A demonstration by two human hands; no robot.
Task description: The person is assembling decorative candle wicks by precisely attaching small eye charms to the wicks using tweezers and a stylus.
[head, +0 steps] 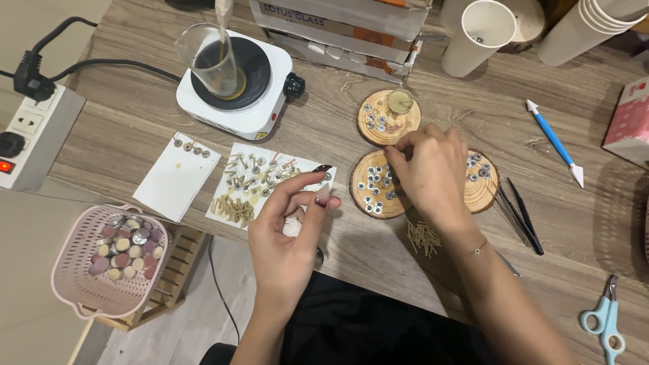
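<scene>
pink basket (74,270), white hot plate (230,108), blue scissors (604,321)

There is one view only, from a camera worn on the person's head. It looks steeply down at the wooden surface (378,250) and faces away from the person's body, so the near edge of the surface runs across the lower part of the frame and the far things stand at the top. The camera is close: the two forearms enter from the bottom edge and the hands fill the middle of the frame. The picture is a little turned, because the edge of the surface runs slanted from the middle left down to the lower right. At the lower left the view passes the edge and reaches the floor (40,324).
</scene>
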